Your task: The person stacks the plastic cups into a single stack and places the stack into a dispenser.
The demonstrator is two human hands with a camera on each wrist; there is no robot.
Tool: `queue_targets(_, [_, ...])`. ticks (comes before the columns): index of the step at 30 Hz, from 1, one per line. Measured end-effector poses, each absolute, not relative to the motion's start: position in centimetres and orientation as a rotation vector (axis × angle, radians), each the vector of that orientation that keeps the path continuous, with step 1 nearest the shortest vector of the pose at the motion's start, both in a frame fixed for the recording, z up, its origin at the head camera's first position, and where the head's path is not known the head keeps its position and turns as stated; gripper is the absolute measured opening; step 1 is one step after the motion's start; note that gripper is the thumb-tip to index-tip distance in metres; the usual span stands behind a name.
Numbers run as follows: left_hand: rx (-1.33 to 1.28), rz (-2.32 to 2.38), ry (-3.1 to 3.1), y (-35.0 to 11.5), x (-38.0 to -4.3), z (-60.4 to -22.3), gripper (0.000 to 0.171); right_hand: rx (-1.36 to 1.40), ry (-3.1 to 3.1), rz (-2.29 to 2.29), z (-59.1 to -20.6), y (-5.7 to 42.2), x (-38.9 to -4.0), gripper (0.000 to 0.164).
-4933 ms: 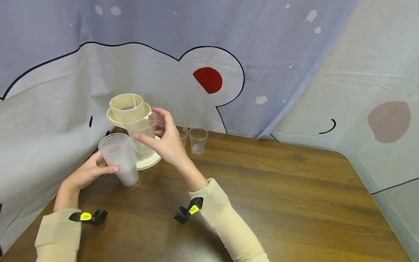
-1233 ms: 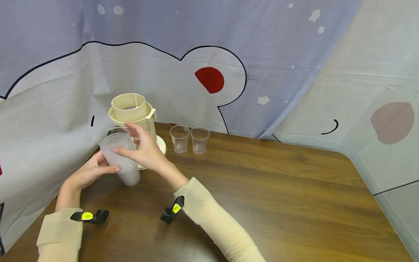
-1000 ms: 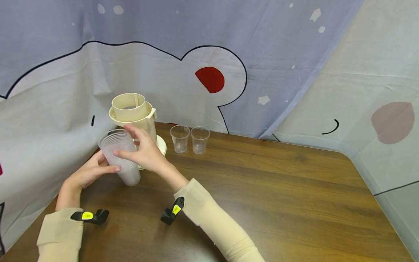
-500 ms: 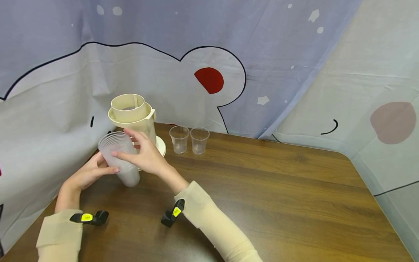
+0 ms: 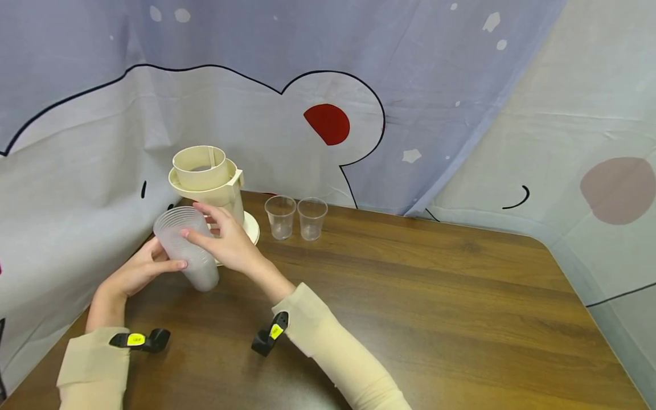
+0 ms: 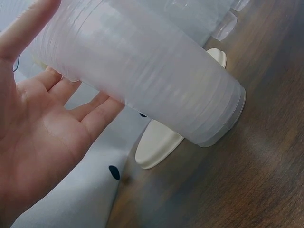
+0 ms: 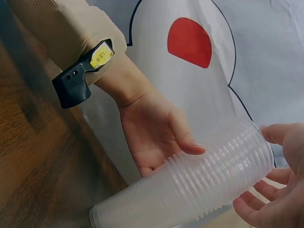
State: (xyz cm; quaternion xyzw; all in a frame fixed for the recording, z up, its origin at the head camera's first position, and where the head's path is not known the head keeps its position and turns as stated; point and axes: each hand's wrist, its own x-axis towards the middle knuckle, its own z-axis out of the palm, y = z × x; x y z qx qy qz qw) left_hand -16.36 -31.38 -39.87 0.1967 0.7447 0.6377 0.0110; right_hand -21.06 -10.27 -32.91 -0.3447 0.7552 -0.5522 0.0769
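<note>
A tilted stack of clear plastic cups [image 5: 203, 274] is between my two hands at the left of the table. My left hand [image 5: 137, 271] grips it from the left side, thumb across the front. At the upper right my right hand [image 5: 229, 245] holds the stack near its rims, thumb in front and the other fingers behind. In the right wrist view the stacked rims [image 7: 223, 164] lie close together. I cannot tell whether the stack's base touches the table. Just behind stands a cream plastic holder [image 5: 202, 177] with a ring-shaped top, its lower part partly hidden by the stack.
Two single clear cups, a left one [image 5: 281, 221] and a right one [image 5: 311, 222], stand upright side by side near the back edge. The brown wooden table [image 5: 435, 302] extends to the right. A printed curtain [image 5: 246, 119] hangs along the back and left.
Earlier my right hand held a single cup in front of the cream holder. It moved left and down, and that cup now sits nested in the stack. My left hand stayed put.
</note>
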Motion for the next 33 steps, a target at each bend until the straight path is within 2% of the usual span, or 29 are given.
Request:
queue_targets(14, [0.517, 1.912, 2.393, -31.3, -16.4, -39.7, 0.072, -1.101, 2.308, -1.711, -33.1, -8.8, -21.3, 0.046])
queue_targets(33, [0.469, 1.917, 2.413, -31.0, -16.0, -39.7, 0.068, -0.967, 2.445, -1.792, -34.3, -4.3, -23.6, 0.047])
